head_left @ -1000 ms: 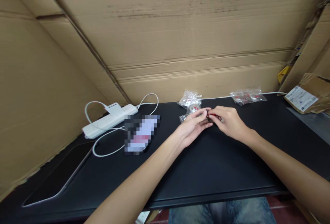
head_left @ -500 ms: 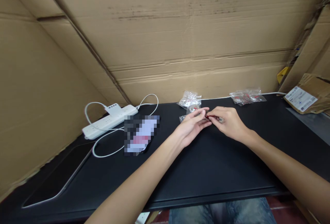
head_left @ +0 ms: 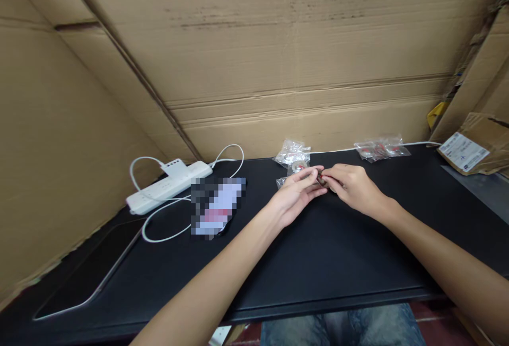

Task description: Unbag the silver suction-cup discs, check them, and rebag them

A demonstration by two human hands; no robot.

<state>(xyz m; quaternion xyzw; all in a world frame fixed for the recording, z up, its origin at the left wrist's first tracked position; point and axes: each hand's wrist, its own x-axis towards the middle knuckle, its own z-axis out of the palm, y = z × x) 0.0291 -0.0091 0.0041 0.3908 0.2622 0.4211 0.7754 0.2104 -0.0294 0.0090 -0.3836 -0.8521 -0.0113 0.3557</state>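
Note:
My left hand (head_left: 299, 191) and my right hand (head_left: 352, 186) meet above the black table. Between them is a small roundish metallic-looking piece with a red part (head_left: 321, 179). The left thumb and fingers hold it from one side, while the right thumb and forefinger pinch its other side. Fingers cover most of it, so its kind does not show. Just behind the left hand lies a crumpled clear plastic bag (head_left: 293, 152). A small round pale item with a red middle (head_left: 299, 166) rests beside that bag, partly hidden.
Several clear bags with red-marked contents (head_left: 380, 148) lie at the back right. A torn cardboard box (head_left: 477, 144) stands beyond them. To the left are a white power strip (head_left: 170, 189), a blurred-out phone (head_left: 218, 208) and a dark tablet-like panel (head_left: 91, 271). Cardboard walls (head_left: 294, 59) enclose the back.
My right fingers have shifted slightly on the small piece, which now shows a little more between the hands. My left hand has stayed nearly still.

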